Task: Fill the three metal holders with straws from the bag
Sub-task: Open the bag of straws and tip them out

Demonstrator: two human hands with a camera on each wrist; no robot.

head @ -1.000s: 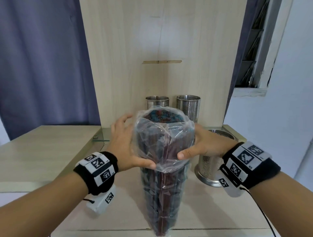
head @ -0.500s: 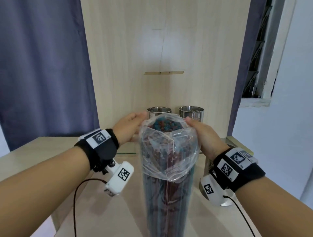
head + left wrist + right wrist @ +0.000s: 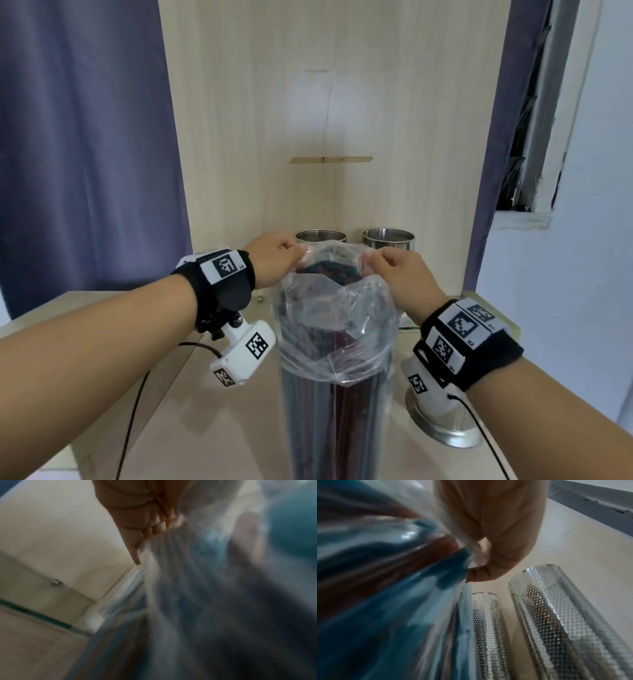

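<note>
A tall clear plastic bag (image 3: pixel 334 342) packed with dark red and blue straws (image 3: pixel 329 272) stands upright in front of me. My left hand (image 3: pixel 277 258) pinches the far left of the bag's rim, and my right hand (image 3: pixel 390 270) pinches the far right of it. Two perforated metal holders (image 3: pixel 321 236) (image 3: pixel 388 238) stand behind the bag against the wooden panel. A third holder (image 3: pixel 445 428) stands at the right, mostly hidden by my right wrist. The right wrist view shows the bag (image 3: pixel 393 588) and two holders (image 3: pixel 488 628) (image 3: pixel 565 615) close up. The left wrist view is blurred.
A tall wooden back panel (image 3: pixel 329 120) rises behind the holders. The wooden counter (image 3: pixel 205 428) extends toward me, with a lower table (image 3: pixel 51 315) at the left. Blue curtains (image 3: pixel 85 137) hang on both sides, and a white wall with a window frame (image 3: pixel 534 137) is at the right.
Both hands have moved up from the bag's sides to its top rim and now pinch the plastic there. The camera view has tilted upward.
</note>
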